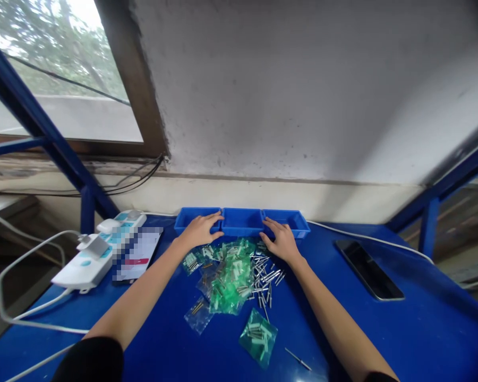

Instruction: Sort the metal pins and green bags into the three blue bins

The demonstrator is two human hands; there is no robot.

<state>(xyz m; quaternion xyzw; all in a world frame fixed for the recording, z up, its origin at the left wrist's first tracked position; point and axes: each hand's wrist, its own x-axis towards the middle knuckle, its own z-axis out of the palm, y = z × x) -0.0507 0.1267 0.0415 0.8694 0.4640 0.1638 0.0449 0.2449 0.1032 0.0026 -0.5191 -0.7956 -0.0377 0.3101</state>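
Note:
Three blue plastic bins stand in a row against the wall: a left bin (191,215), a middle bin (242,231) and a right bin (292,216). My left hand (201,231) grips the middle bin at its left side, thumb and fingers at the seam with the left bin. At the opposite seam, my right hand (281,239) grips the middle bin's right side. Below the hands lies a pile of green bags (235,276) with small parts inside. Loose silver pins, which look like blind rivets (269,278), spread to its right.
A separate green bag (258,337), a clear bag of brass-coloured pins (199,313) and one loose rivet (298,359) lie nearer me. At left are a white power strip (83,270) with cables and a phone (143,249). Another, dark phone (368,270) lies right.

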